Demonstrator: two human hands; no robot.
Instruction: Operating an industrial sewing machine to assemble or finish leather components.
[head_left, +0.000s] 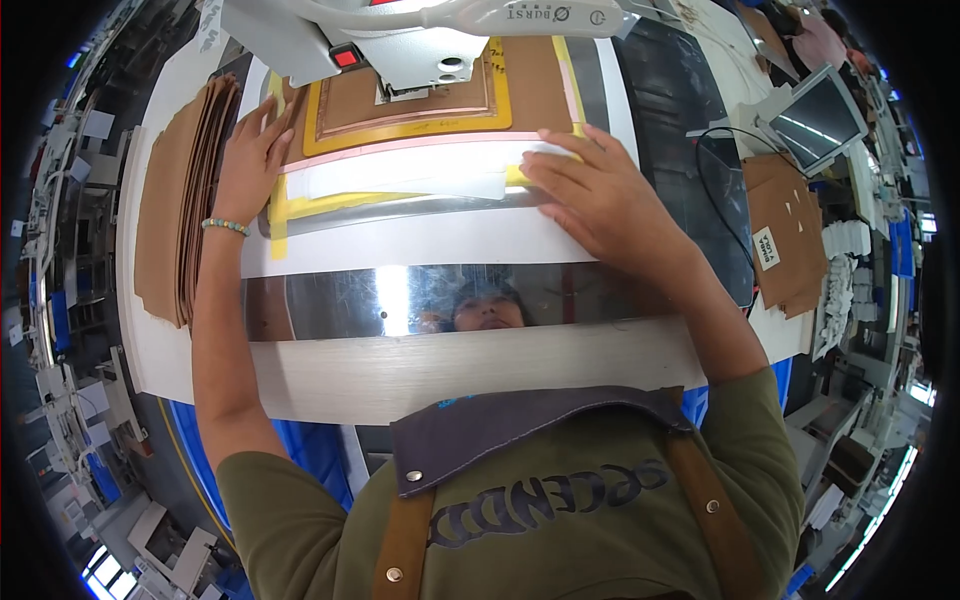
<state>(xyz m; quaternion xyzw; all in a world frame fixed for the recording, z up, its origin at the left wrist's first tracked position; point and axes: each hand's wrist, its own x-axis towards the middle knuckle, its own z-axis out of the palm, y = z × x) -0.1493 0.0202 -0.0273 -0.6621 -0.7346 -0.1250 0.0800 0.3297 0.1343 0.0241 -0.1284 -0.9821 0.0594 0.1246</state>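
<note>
My left hand lies flat, fingers spread, on the left edge of a brown piece held in a yellow-framed template. My right hand presses flat on the right end of a white strip laid across the template's near edge. The template sits under the white head of a sewing machine. Neither hand grips anything.
A stack of brown pieces lies left of my left hand. A shiny metal strip runs along the table's near side. At the right are a black cable, brown cardboard pieces and a small screen.
</note>
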